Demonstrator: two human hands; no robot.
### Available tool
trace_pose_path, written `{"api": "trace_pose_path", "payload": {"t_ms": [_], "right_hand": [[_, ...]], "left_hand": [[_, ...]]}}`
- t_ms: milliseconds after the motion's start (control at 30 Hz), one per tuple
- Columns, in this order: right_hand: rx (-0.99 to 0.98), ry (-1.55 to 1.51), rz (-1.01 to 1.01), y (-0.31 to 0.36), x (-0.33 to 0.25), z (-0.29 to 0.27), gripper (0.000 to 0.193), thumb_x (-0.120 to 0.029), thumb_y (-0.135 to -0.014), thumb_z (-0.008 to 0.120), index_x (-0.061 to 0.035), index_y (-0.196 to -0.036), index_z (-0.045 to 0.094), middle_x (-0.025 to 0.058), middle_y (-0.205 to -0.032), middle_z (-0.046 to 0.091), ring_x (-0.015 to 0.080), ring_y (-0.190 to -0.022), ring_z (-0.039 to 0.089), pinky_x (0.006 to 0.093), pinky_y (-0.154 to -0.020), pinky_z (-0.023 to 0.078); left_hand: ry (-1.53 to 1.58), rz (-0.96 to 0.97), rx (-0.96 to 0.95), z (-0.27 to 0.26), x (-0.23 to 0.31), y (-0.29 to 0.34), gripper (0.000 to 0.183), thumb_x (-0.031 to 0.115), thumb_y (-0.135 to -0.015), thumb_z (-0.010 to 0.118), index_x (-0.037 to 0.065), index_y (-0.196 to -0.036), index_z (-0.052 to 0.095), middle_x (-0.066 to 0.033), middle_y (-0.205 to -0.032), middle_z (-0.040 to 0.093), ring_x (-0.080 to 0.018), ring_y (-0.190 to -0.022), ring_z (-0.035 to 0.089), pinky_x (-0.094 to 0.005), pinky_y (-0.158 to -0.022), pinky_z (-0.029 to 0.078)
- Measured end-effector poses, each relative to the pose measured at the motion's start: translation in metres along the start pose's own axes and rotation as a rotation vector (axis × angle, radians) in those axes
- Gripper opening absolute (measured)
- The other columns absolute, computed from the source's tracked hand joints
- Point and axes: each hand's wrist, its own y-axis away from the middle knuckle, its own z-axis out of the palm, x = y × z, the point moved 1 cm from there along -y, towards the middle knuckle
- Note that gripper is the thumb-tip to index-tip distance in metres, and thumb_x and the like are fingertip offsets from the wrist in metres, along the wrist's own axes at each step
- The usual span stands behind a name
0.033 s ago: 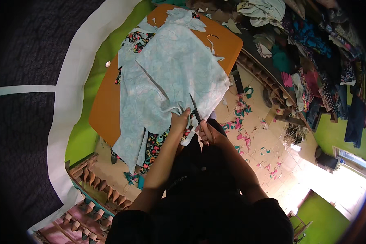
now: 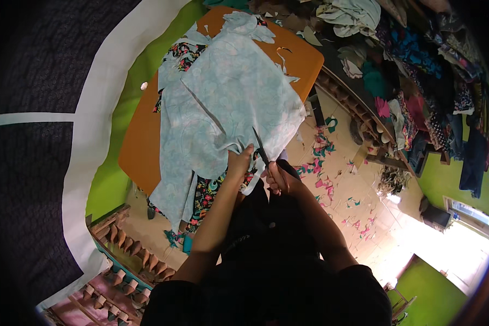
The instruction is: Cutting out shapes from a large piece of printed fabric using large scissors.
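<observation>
Orange table (image 2: 138,149) carries wrinkly, swirly pale-blue cloth (image 2: 236,81); by the table's near side, left grip (image 2: 240,164) pinches cloth, right grip (image 2: 276,178) holds dark scissors (image 2: 261,151).

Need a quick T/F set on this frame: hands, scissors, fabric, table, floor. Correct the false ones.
1. The right hand holds the scissors. True.
2. The left hand holds nothing. False: it grasps the pale blue fabric.
3. The tabletop is orange-brown. True.
4. All of the pale blue fabric lies on the tabletop. False: part of it hangs past the near edge.
5. Pink and teal scraps lie on the floor to the right of the table. True.
6. The scissor blade points toward the person's body. False: its tip points away from the body.
</observation>
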Motion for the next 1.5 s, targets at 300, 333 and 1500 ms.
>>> {"api": "trace_pose_path", "payload": {"t_ms": [300, 333, 1500], "right_hand": [[-0.12, 0.404, 0.013, 0.056, 0.001, -0.037, 0.071, -0.064, -0.079, 0.02, 0.0001, -0.094, 0.046, -0.001, -0.057, 0.036, 0.0089, -0.046, 0.039, 0.0228, -0.04, 0.034], [-0.122, 0.422, 0.01, 0.061, -0.005, -0.039, 0.071, -0.064, -0.079, 0.02, 0.0001, -0.094, 0.046, -0.001, -0.057, 0.036, 0.0089, -0.046, 0.039, 0.0228, -0.04, 0.034], [-0.59, 0.125, 0.278, 0.034, -0.073, -0.16, 0.077, -0.07, -0.075, 0.017, 0.0003, -0.091, 0.044, 0.0078, -0.06, 0.044, 0.0192, -0.044, 0.043, 0.0307, -0.041, 0.036]], "left_hand": [[0.09, 0.214, 0.076, -0.001, -0.013, -0.015, 0.028, 0.019, -0.079, 0.054, -0.004, -0.094, 0.045, -0.0054, -0.071, 0.053, -0.0144, -0.056, 0.051, -0.0271, -0.048, 0.04], [0.052, 0.337, 0.119, -0.003, -0.018, -0.019, 0.024, 0.019, -0.08, 0.053, -0.003, -0.088, 0.046, -0.0029, -0.062, 0.051, -0.0125, -0.048, 0.049, -0.0268, -0.041, 0.038], [0.343, 0.068, 0.31, 0.037, -0.02, 0.015, 0.038, 0.028, -0.085, 0.042, -0.004, -0.104, 0.037, -0.0139, -0.085, 0.049, -0.0233, -0.074, 0.058, -0.0311, -0.051, 0.046]]}}
